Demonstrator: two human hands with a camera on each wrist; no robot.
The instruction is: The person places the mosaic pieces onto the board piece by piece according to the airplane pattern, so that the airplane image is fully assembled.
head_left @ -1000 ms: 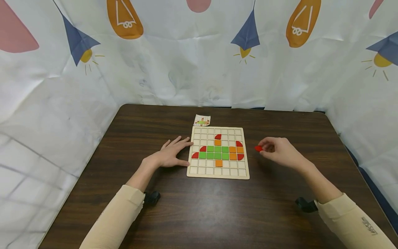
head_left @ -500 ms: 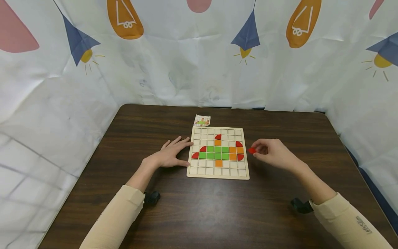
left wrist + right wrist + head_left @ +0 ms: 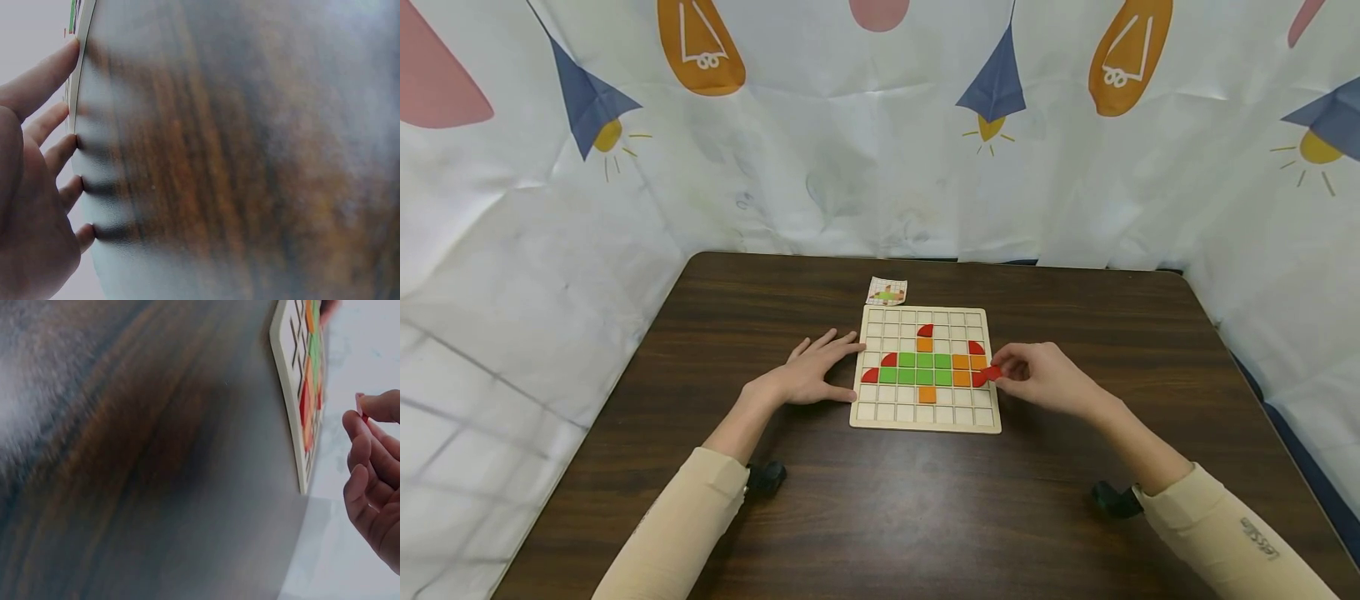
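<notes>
My right hand pinches a small red tile between thumb and fingertips, above the right edge of a pale wooden grid board. In the right wrist view the red tile shows edge-on at the fingertips. Fingers spread, my left hand lies at the board's left side, thumb and index finger touching its edge. The left wrist view also shows the left hand with its thumb against the rim. Green squares, orange squares and red rounded pieces sit in the board's cells.
A small pattern card lies behind the board's far left corner, printed with a similar coloured figure. Everything rests on a dark wood-grain table. A white printed cloth hangs behind and at both sides.
My right hand has moved left with the red tile, from the table beside the board to over the board's right edge. The left hand and the board stay in place.
</notes>
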